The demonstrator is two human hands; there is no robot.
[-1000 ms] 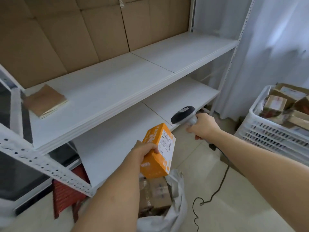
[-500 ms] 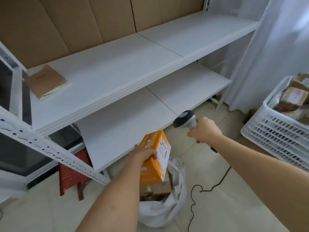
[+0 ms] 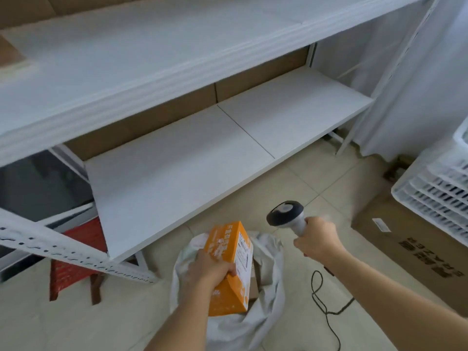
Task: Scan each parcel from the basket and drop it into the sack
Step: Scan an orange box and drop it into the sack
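My left hand (image 3: 210, 268) grips an orange parcel box (image 3: 231, 269) with a white label on its side, right over the open mouth of the white sack (image 3: 268, 310) on the floor. A brown parcel (image 3: 254, 285) shows inside the sack behind the box. My right hand (image 3: 317, 239) holds the grey-and-black barcode scanner (image 3: 286, 215) to the right of the box, its head up and tilted left. The white basket (image 3: 438, 196) sits at the right edge; its contents are out of view.
A white metal shelf unit (image 3: 192, 158) fills the left and middle, its lower board just above the sack. The scanner's black cable (image 3: 326, 307) loops over the tiled floor. A large brown carton (image 3: 410, 252) lies under the basket. A red stool (image 3: 76, 257) stands under the shelf.
The view tipped down. My left hand lowered the orange box from in front of the scanner to the sack's mouth. My right hand kept the scanner and drew slightly right.
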